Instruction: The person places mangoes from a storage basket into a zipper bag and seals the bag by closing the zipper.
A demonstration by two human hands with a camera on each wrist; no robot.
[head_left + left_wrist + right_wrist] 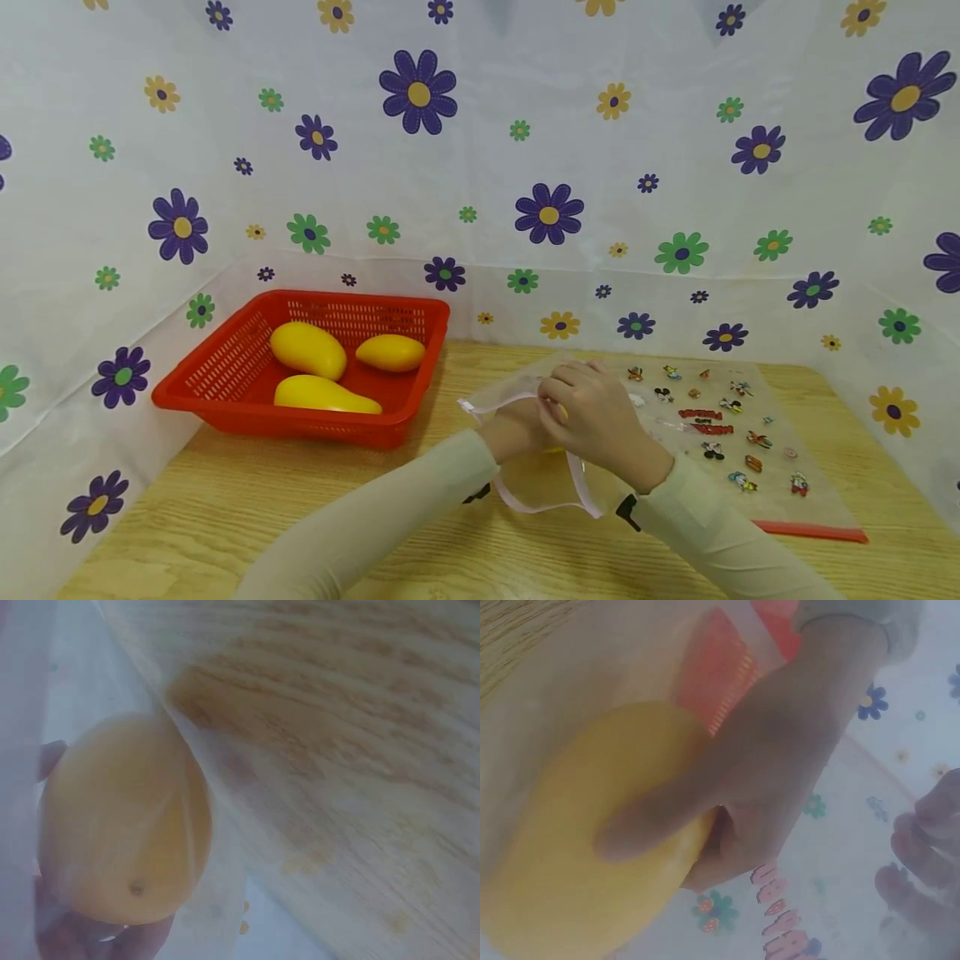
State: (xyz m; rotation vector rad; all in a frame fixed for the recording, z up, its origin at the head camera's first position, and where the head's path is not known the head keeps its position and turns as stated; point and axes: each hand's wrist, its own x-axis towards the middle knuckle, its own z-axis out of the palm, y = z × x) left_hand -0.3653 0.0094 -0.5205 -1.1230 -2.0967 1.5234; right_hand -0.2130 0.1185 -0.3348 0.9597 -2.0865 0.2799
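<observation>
In the head view my left hand (517, 429) reaches into the mouth of a clear zip bag (542, 507) edged with a lavender strip. It grips a yellow mango (592, 832), thumb laid along the fruit's side in the right wrist view. Through hazy plastic the left wrist view shows the mango's rounded end (127, 817), with fingertips around it. My right hand (596, 421) is above the left one, its curled fingers holding the bag's upper edge. Most of the mango is hidden by the hands in the head view.
A red plastic basket (300, 427) holding three yellow mangoes stands on the left of the wooden table (420, 533). To the right lies a flat clear bag (780, 400) with cartoon prints and a red closure strip. A flowered white curtain (480, 167) encloses the back and sides.
</observation>
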